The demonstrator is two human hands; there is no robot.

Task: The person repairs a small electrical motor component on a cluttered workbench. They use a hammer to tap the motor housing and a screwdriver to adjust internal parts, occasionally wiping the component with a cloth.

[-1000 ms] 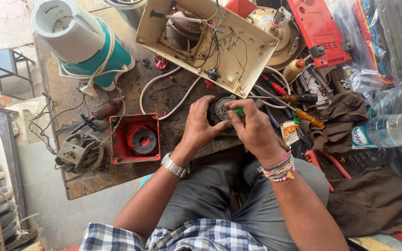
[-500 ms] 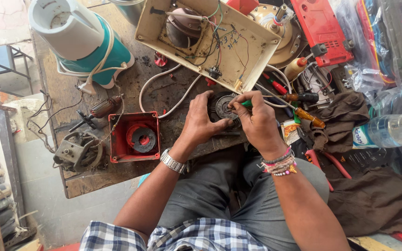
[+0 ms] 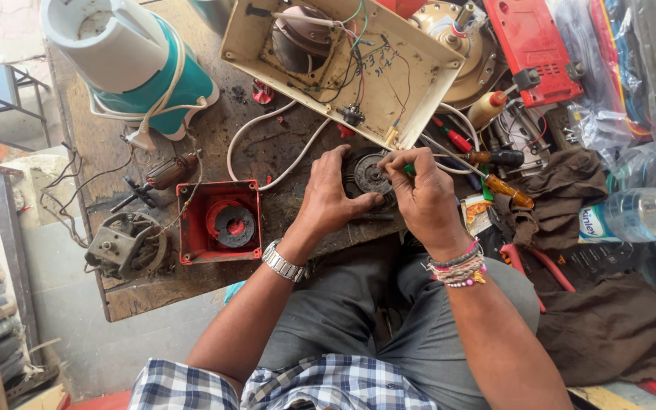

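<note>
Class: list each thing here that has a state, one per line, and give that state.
left hand: steadying the round motor part
right hand: gripping a green-handled tool
cream appliance housing: open, wiring exposed
red box: open
water bottle: lying down

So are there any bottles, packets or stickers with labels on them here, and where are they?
Clear plastic water bottle: lying on its side at the right edge, with a white, green and blue label band.
Small cream squeeze bottle with red cap: right of the open beige casing, no label visible.
Orange packet: just right of the right hand, mostly hidden.
</note>
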